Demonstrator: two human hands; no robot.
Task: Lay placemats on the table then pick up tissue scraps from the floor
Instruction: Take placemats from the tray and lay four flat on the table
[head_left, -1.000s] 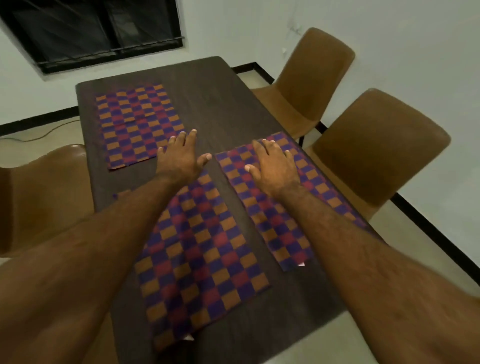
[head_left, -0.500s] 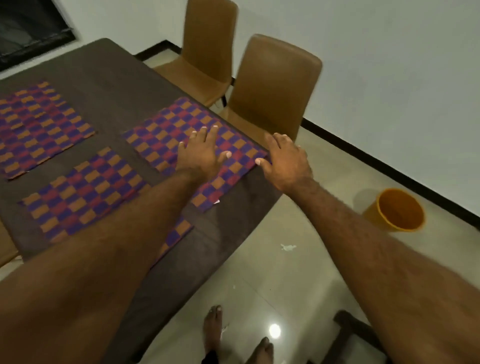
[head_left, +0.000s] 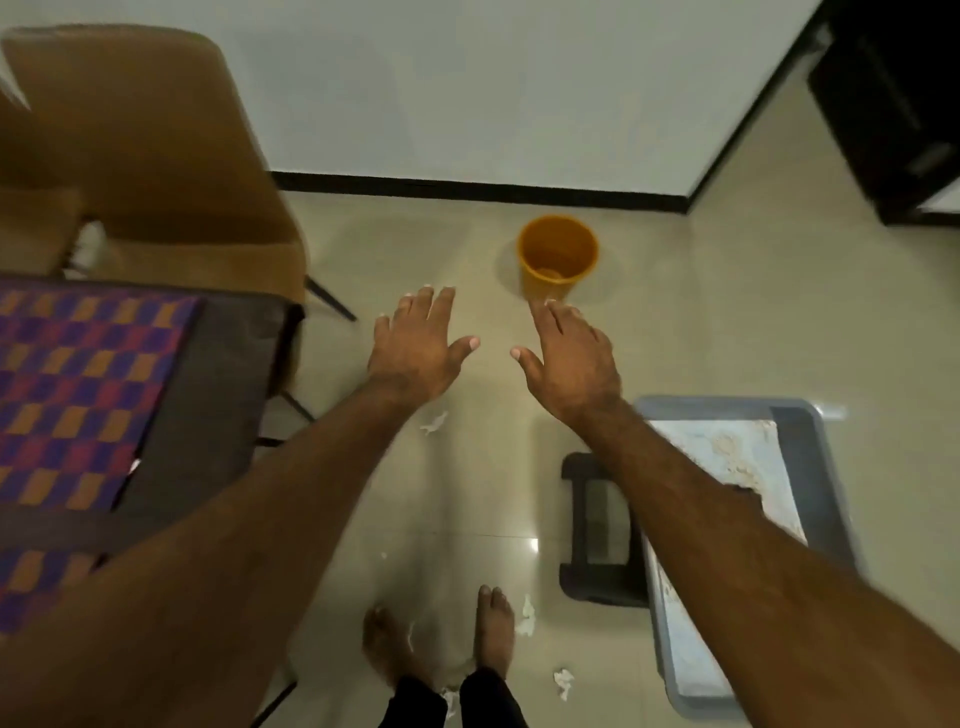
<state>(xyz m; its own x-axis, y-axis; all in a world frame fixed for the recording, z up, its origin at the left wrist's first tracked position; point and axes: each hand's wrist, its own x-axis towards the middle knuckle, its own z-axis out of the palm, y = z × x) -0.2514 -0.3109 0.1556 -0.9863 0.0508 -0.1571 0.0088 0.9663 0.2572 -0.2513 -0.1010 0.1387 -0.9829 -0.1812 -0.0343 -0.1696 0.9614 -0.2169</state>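
Both my hands hover over the tiled floor with fingers spread and nothing in them: my left hand (head_left: 418, 347) and my right hand (head_left: 571, 358). A checkered purple, red and orange placemat (head_left: 78, 389) lies flat on the dark table (head_left: 213, 384) at the left. White tissue scraps lie on the floor: one (head_left: 435, 423) just below my left wrist, one (head_left: 525, 618) beside my right foot, one (head_left: 563, 682) farther right, and small bits between my feet.
An orange bin (head_left: 558, 257) stands on the floor near the wall, beyond my right hand. A brown chair (head_left: 156, 156) stands behind the table corner. A grey-blue tray (head_left: 800, 519) and a black stool (head_left: 597, 525) sit on the floor at the right.
My view has swung from the table to the floor on the right. Both hands have left the placemats and now hover over the floor, and the orange bin and tissue scraps have come into view.
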